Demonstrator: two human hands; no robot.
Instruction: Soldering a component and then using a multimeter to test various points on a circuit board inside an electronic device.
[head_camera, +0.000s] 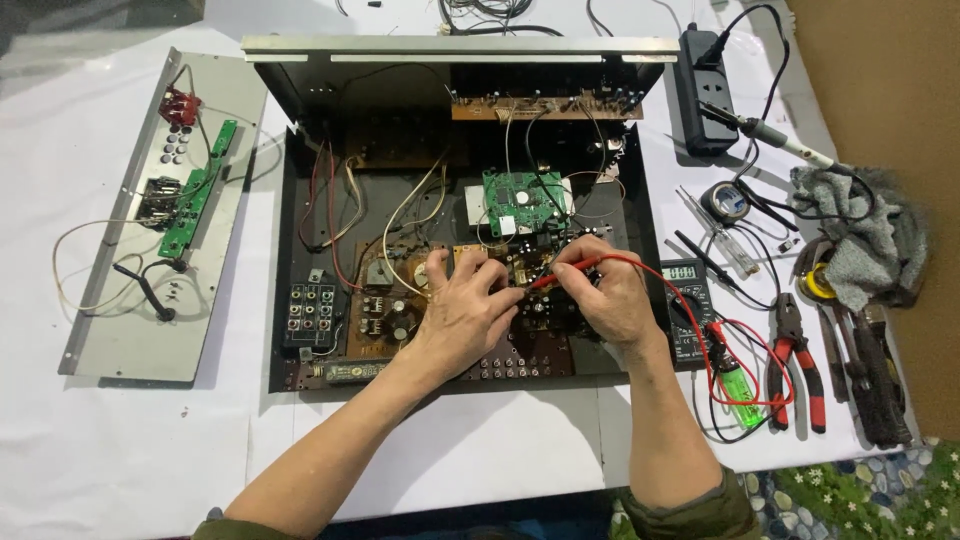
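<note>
An opened black metal chassis (290, 300) lies on a white cloth, holding brown circuit boards and a small green board (520, 200). My left hand (462, 310) rests on the brown board near the chassis front, fingers curled over components; whether it pinches a probe I cannot tell. My right hand (605, 290) holds a red test probe (565, 272), its tip touching the board between my two hands. The red lead (690, 310) runs from the probe toward a black multimeter (688, 300) just right of the chassis.
A detached grey front panel (120, 320) with a green board lies left. To the right are a power strip (705, 90), soldering iron (785, 140), tape roll (725, 202), red-handled pliers (795, 360), green lighter (738, 395), grey rag (865, 235) and several hand tools.
</note>
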